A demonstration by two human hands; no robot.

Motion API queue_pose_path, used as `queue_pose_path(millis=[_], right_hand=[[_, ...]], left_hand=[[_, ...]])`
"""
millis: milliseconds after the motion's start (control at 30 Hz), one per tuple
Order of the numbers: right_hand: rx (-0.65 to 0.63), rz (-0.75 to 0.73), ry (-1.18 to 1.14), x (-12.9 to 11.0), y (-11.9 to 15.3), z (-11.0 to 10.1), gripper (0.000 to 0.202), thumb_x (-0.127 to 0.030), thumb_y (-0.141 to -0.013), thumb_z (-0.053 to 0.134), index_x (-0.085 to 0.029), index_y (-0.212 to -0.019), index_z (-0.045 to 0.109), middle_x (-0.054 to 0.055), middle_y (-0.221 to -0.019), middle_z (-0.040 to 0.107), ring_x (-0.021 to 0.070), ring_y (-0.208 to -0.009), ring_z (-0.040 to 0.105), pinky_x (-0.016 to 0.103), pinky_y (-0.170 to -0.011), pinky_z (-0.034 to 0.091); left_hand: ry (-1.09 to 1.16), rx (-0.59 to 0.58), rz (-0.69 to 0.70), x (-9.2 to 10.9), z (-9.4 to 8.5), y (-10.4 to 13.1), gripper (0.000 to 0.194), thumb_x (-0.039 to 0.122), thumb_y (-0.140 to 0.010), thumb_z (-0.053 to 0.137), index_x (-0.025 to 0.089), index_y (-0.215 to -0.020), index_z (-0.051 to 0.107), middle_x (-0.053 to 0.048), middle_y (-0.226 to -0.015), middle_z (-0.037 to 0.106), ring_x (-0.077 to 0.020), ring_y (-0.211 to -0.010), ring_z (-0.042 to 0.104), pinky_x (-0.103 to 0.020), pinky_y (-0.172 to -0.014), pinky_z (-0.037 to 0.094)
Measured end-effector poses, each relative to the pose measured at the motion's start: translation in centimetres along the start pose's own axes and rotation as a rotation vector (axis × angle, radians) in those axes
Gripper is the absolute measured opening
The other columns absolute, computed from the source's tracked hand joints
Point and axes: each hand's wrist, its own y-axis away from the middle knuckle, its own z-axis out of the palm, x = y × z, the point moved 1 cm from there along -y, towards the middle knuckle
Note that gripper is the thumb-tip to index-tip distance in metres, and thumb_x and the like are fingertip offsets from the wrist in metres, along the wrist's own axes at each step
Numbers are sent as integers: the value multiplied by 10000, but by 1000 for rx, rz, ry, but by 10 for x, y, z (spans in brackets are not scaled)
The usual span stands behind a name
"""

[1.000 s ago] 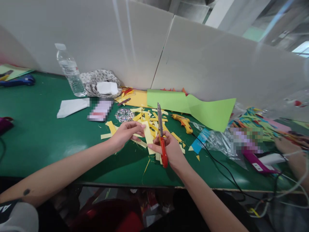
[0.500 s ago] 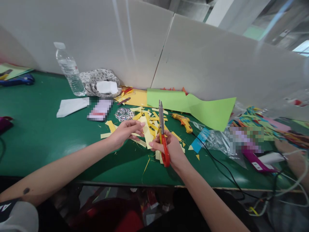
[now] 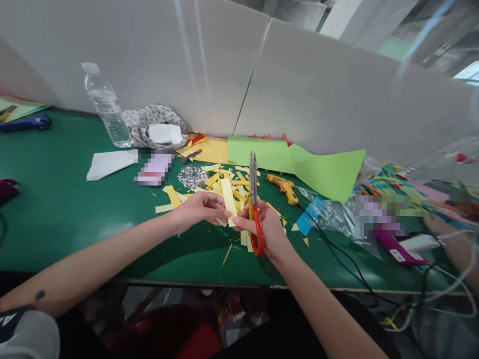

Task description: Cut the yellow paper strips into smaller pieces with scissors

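Observation:
A pale yellow strip [image 3: 228, 193] stands tilted between my hands, pinched near its lower end. My left hand [image 3: 205, 208] grips that end from the left, thumb and fingertips together. My right hand [image 3: 262, 224] touches the same end with its thumb and also holds red-handled scissors [image 3: 253, 182], whose closed blades point up and away. Beneath and behind the hands lies a loose pile of yellow strips [image 3: 213, 179] on the green table [image 3: 112, 209].
Behind the pile lie a round dish of beads [image 3: 192, 176] and green sheets [image 3: 262, 152]. A yellow glue gun [image 3: 283, 188] with a black cord sits to the right. A water bottle [image 3: 108, 109] stands back left. Another person's hand [image 3: 437, 227] is at far right.
My left hand has slid from the strip's upper part down to its lower end. The strip now stands a little more upright, and the scissors have shifted slightly right.

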Motion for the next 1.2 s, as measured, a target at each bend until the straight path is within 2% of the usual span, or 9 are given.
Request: queue_pose_path(millis=[200,533,733,1200], right_hand=[[-3,-3,-12,-1,0,0,557,-322,-438,825,-227,-772,389,-92,-590,556,134,-591,616,309,-600,534],[13,-14,-48,3,-2,-3,514,-233,-434,827,-210,-770,439,-96,-596,569,99,-535,580,304,-630,528],[17,-12,-55,0,-1,-1,497,-214,-442,824,-207,-761,443,-95,-595,570,98,-547,590,299,-649,534],[23,-23,-51,2,-2,-1,509,-243,-435,826,-213,-763,438,-98,-572,574,98,-518,582,311,-643,545]], left_hand=[[34,12,-11,-3,-2,-2,243,247,-587,781,163,-724,598,-7,-659,673,-120,-617,643,-237,-591,491],[46,-31,-10,-4,-2,-2,219,257,-600,776,185,-742,626,-1,-702,687,-114,-648,649,-222,-598,500],[70,9,-37,-5,-2,-2,251,227,-581,782,181,-767,619,0,-695,692,-108,-623,646,-226,-598,500],[50,40,-41,-4,-2,-3,262,222,-575,786,170,-764,613,10,-678,670,-113,-625,638,-243,-607,496]])
